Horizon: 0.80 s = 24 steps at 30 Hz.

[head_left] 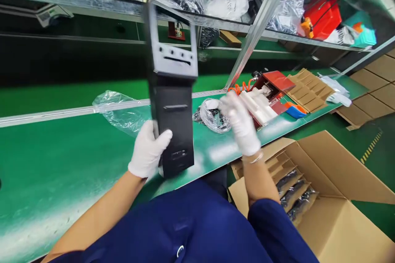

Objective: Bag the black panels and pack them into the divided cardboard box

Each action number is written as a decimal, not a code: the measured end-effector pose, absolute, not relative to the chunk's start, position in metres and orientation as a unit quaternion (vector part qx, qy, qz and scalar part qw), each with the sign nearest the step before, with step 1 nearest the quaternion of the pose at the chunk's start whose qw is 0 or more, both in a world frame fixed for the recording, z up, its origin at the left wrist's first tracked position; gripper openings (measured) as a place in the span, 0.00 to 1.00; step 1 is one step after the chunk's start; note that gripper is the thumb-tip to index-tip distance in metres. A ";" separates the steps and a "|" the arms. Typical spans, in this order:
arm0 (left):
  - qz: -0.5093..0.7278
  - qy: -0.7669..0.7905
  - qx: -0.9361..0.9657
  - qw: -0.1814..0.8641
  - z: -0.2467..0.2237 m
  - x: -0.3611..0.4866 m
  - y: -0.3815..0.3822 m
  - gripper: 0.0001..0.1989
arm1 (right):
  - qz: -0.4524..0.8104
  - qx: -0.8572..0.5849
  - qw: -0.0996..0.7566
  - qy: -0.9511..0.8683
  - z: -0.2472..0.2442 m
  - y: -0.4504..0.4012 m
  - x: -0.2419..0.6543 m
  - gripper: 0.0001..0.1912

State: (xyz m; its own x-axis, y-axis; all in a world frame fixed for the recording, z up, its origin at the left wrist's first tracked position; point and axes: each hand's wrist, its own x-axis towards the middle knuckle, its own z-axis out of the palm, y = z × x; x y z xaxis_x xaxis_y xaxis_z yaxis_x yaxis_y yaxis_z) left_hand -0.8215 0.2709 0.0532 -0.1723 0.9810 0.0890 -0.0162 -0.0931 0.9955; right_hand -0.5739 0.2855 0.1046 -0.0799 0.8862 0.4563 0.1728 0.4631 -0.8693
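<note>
A tall black plastic housing [175,131] with a window frame and a row of small holes near its top stands over the green bench. My left hand [148,150], in a white glove, is closed around the left side of its lower part, thumb across the front. My right hand [241,122], also gloved in white, is raised apart from the housing, and motion smears its fingers. Just left of it, an open clear bag of small black parts [214,116] lies on the bench. A crumpled clear plastic bag [121,111] rests behind my left hand.
A red and white fixture [271,90] with an orange coiled hose sits at right, beside cardboard dividers [310,89]. An open carton [342,218] holding bagged parts stands below the bench edge. Overhead, a metal shelf [101,2] carries bags; its upright post [251,41] rises from the bench.
</note>
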 end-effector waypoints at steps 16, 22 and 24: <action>0.623 0.622 0.422 0.213 0.067 -0.805 0.271 0.19 | 0.404 -0.522 0.448 -0.602 0.053 0.263 -0.681 0.26; 0.584 0.629 0.460 0.227 0.063 -0.805 0.273 0.19 | 0.457 -0.486 0.493 -0.558 0.045 0.270 -0.670 0.21; 0.611 0.568 0.479 0.273 0.061 -0.806 0.278 0.22 | 0.486 -0.450 0.540 -0.519 0.048 0.271 -0.665 0.21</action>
State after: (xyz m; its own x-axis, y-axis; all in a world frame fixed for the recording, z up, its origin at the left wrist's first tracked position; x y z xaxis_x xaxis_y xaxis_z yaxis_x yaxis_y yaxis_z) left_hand -0.8060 0.2780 0.0612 -0.3924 0.8779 0.2745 0.2107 -0.2048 0.9559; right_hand -0.6648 0.2711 0.0483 -0.0120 0.9924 0.1223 -0.0575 0.1215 -0.9909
